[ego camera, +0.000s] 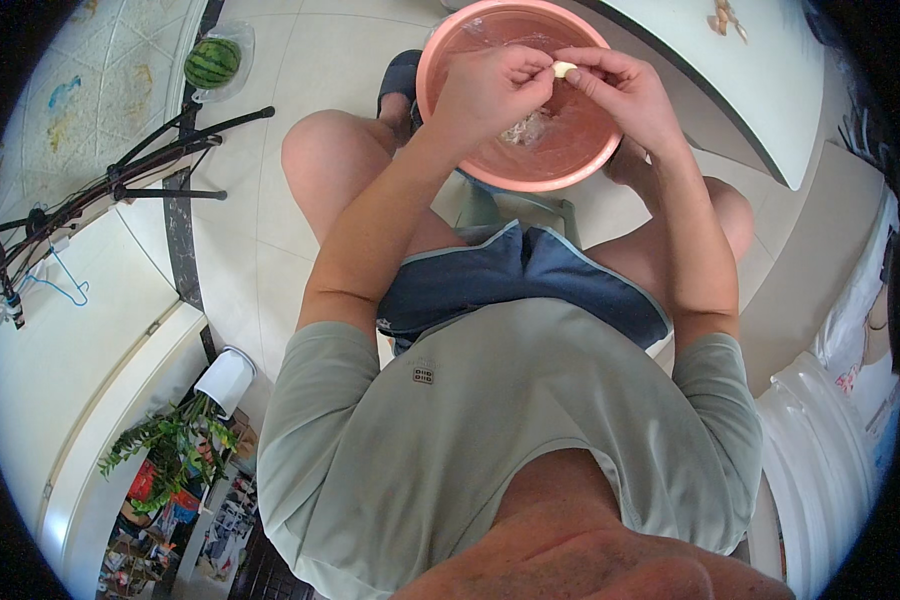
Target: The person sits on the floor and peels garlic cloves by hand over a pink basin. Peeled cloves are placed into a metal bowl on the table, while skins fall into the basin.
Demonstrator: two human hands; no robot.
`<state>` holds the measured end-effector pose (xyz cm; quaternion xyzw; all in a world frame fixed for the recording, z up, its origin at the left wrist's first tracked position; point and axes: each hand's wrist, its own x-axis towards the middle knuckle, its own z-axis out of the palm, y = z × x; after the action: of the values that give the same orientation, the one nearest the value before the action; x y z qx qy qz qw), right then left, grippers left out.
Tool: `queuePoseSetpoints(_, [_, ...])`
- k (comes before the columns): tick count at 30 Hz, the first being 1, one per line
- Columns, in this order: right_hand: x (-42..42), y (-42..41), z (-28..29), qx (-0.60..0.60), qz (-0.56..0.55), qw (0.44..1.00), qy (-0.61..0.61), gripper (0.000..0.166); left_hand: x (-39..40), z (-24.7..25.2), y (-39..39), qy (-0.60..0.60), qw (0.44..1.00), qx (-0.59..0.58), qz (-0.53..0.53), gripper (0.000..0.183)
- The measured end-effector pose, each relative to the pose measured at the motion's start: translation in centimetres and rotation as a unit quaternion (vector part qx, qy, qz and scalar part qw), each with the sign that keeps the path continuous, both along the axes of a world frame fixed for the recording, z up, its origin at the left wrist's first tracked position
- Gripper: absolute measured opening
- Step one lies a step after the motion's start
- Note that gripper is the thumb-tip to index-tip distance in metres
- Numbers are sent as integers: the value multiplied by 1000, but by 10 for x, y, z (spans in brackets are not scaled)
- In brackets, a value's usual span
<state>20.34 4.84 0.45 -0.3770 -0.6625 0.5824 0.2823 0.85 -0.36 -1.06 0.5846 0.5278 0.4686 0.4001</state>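
A small pale piece, apparently a peeled garlic clove (564,70), is between the fingertips of both hands over a pink plastic basin (521,183). My left hand (504,84) pinches at its left end, thumb and forefinger close together. On the other side my right hand (624,88) grips it between thumb and fingers. Thin whitish peelings (523,129) lie in the lower middle of the basin, below the hands. A clear plastic film or bag shows at the basin's upper left. My forearms hide part of the basin's rim.
The basin stands between my knees, above a greenish stool (480,206). A white tabletop (765,82) curves in at the right, with light brown scraps (726,21) on it. At left are a watermelon (212,63), black stand legs (195,142) and a potted plant (172,442).
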Motion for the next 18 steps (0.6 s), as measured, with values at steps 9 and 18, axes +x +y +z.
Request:
queuePoseSetpoints(9, [-1, 0, 6, -86, 13, 996, 7, 31, 0, 0, 1, 4, 1000, 23, 13, 13])
queuePoseSetpoints(18, [-2, 1, 6, -84, 20, 996, 26, 36, -2, -11, 4, -34, 999, -5, 27, 16])
